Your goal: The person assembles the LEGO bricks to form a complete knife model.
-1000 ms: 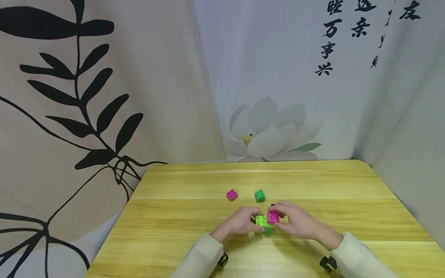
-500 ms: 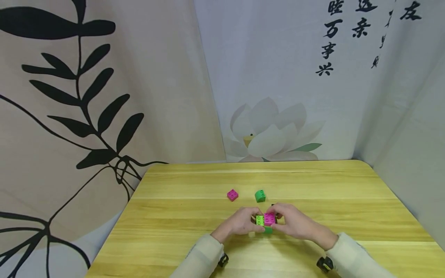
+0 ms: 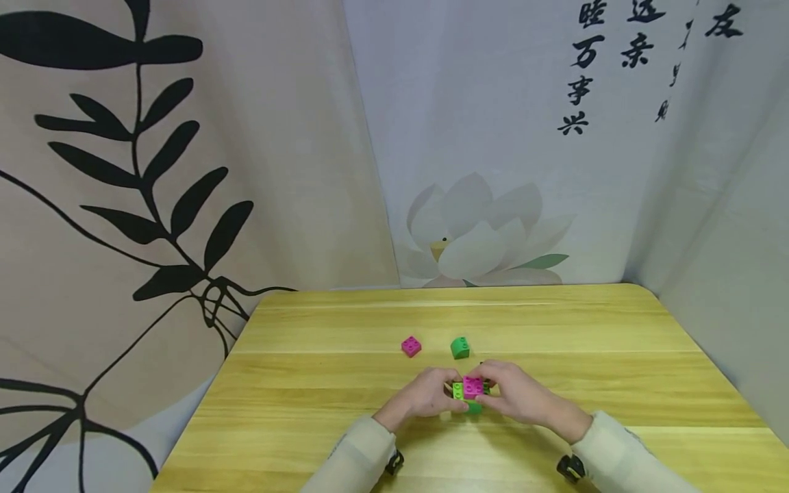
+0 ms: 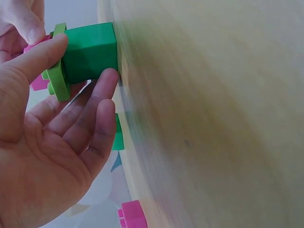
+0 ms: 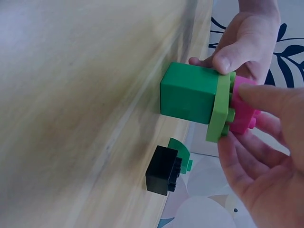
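In the head view my left hand (image 3: 425, 395) pinches a lime green flat building brick (image 5: 218, 107) between thumb and fingers. That flat brick sits on a larger green block (image 4: 92, 52), which stands on the table. From the other side my right hand (image 3: 518, 392) pinches a pink building brick (image 3: 472, 387). It lies over the middle of the flat brick's studs, with lime studs showing to its left and a little to its right. In the right wrist view the pink brick is against the studs; whether it is fully pressed down I cannot tell.
Beyond the hands a second pink brick (image 3: 411, 346) and a green curved brick (image 3: 459, 348) lie on the wooden table (image 3: 308, 383). A black brick (image 5: 161, 171) is near the right hand, mostly hidden in the head view. Printed curtains hang behind the table.
My right hand has moved left with the pink brick, from the right end of the lime flat brick to over its middle. The left hand has stayed in place.
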A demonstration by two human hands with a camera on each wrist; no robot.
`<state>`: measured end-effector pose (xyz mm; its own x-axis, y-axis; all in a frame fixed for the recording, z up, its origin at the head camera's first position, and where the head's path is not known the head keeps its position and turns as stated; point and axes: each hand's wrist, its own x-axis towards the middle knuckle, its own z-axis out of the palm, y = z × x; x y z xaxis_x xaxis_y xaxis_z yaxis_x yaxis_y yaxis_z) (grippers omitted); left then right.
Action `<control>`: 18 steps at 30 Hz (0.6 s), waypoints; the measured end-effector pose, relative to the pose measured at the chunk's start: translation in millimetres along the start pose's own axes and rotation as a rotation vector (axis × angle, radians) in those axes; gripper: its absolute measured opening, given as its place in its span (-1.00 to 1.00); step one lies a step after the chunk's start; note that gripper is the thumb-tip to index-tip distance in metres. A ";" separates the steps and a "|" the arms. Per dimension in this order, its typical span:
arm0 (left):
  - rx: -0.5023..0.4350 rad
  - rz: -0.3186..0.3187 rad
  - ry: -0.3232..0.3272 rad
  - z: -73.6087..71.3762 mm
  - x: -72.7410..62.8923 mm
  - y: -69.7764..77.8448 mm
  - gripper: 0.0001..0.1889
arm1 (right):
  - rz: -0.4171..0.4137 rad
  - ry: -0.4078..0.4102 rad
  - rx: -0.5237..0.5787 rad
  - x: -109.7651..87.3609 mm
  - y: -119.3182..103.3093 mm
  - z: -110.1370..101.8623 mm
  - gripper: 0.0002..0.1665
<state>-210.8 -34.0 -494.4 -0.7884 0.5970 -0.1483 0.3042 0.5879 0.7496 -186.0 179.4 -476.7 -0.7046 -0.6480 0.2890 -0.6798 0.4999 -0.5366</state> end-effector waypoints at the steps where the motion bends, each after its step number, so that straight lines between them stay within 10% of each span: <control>1: 0.002 0.001 0.001 0.1 0.1 0.0 -0.73 | 0.000 0.002 -0.005 0.3 -0.4 0.1 -0.67; 18: 0.009 0.007 0.011 0.9 -1.1 1.6 -0.74 | 0.039 0.013 -0.072 -0.5 -1.1 3.8 -0.66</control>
<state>-209.0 -33.2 -493.7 -0.7922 0.5949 -0.1363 0.3141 0.5889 0.7447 -184.1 177.0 -479.3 -0.7334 -0.6197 0.2794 -0.6640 0.5650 -0.4899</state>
